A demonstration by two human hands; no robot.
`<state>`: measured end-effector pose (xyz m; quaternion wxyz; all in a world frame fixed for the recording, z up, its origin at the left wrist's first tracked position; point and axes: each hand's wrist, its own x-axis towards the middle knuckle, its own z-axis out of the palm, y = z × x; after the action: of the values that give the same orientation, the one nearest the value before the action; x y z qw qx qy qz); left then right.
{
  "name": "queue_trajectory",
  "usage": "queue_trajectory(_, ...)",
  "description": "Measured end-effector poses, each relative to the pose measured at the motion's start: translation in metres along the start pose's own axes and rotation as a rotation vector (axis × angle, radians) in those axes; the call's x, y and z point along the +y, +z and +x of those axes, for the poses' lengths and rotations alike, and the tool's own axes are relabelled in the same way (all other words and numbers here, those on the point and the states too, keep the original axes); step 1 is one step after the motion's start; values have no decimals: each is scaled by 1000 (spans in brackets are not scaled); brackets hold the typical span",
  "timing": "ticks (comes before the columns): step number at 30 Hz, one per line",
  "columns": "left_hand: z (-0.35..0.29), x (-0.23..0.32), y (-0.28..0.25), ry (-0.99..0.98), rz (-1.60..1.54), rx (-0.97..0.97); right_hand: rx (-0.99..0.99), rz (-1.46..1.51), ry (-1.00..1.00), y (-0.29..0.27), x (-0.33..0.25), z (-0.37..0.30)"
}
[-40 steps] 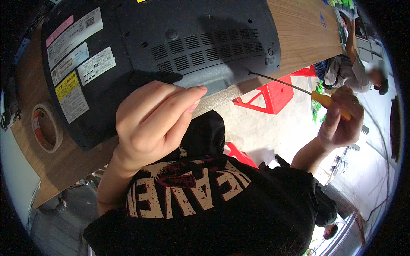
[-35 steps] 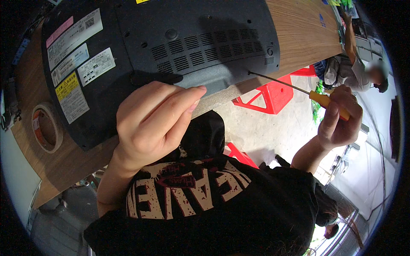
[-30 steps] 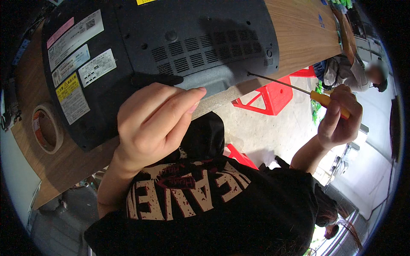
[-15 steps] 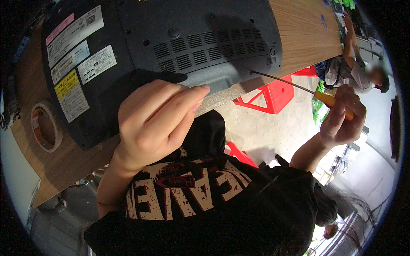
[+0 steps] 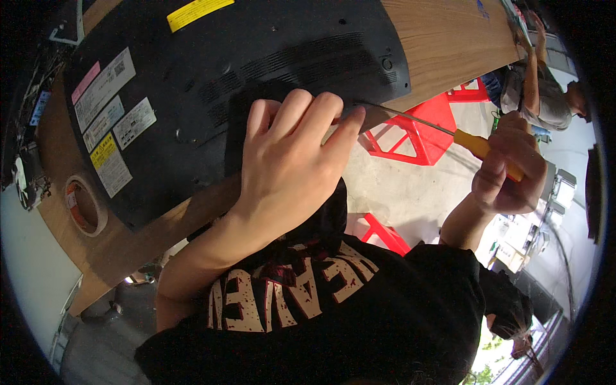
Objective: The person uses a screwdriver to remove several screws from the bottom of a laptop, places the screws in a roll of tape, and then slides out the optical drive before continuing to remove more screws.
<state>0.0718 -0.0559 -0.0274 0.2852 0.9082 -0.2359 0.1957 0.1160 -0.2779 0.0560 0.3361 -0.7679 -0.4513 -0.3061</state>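
Right grip (image 5: 518, 159) holds yellow-handled screwdriver (image 5: 471, 144) at laptop underside (image 5: 173, 77).

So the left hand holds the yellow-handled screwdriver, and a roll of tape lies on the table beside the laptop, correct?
Wrong side: the head view shows the screwdriver in the right hand. The roll of tape does lie on the table beside the laptop.

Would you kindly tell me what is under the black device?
The wooden table shows beside the black device; its face-down side and whatever lies directly beneath are covered.
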Motion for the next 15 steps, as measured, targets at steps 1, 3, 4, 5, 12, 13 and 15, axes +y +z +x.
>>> queue_trajectory(1, 2, 0, 2, 11, 4, -6, -30, 10, -3, -3, 1, 0)
queue_trajectory(3, 1, -3, 3, -5, 70, 0, -38, 27, 5, -2, 0, 1)
queue_trajectory(4, -1, -4, 1, -16, 81, -22, -59, 49, 10, 2, -2, 1)
queue_trajectory(5, -4, -8, 0, -4, 79, -5, -81, -21, 19, 6, -4, 0)
queue_trajectory(12, -11, -12, -9, -21, 71, -45, -8, -16, 66, 8, -1, -5)
queue_trajectory(13, -10, -12, -9, -16, 74, -49, 9, -23, 70, 9, -1, -6)
queue_trajectory(15, -10, -12, -9, -26, 78, -37, 17, -11, 75, 11, -1, -9)
